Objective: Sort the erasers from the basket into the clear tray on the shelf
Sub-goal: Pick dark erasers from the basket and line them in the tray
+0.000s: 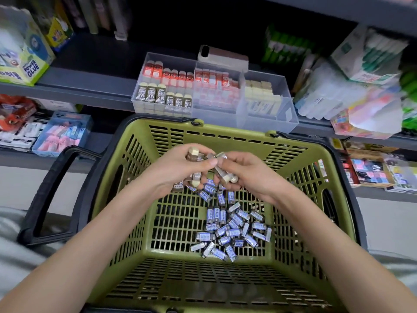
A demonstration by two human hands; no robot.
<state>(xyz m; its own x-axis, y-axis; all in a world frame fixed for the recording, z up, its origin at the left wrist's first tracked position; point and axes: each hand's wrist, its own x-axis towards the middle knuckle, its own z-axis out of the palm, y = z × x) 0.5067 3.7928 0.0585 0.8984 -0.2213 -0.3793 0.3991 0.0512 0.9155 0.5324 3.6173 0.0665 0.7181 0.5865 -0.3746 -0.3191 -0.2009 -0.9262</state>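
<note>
Two hands meet above the green basket, with their fingertips close together. The left hand grips a cluster of brown-sleeved erasers. The right hand curls around a second eraser cluster. Many blue-sleeved erasers lie loose on the basket floor, below the hands and toward the right. The clear tray stands on the shelf, just beyond the far rim of the basket. Its left compartment holds brown 2B erasers and red ones, the middle holds red ones, and the right holds cream ones.
</note>
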